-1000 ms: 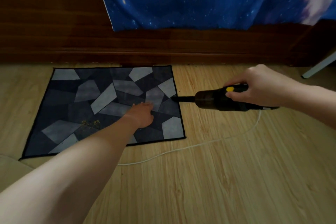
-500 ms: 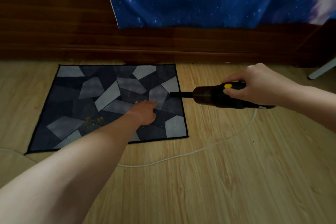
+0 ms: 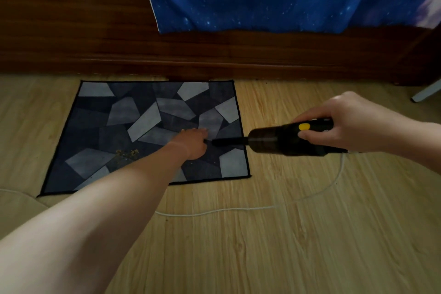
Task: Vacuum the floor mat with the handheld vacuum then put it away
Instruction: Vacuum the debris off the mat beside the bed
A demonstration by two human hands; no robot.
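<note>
The right grip (image 3: 353,124) is curled tight around the handheld vacuum (image 3: 281,139). Its thin nozzle (image 3: 226,142) pokes out to the left of that grip, over the edge of the floor mat (image 3: 100,112), its tip right by the left grip (image 3: 191,143). The left grip lies flat on the mat with straight fingers (image 3: 198,131), pressing it down. A small pile of crumbs (image 3: 126,154) sits just left of that grip, not sucked up yet. I think the cleaning has barely begun, and putting the vacuum away comes last
</note>
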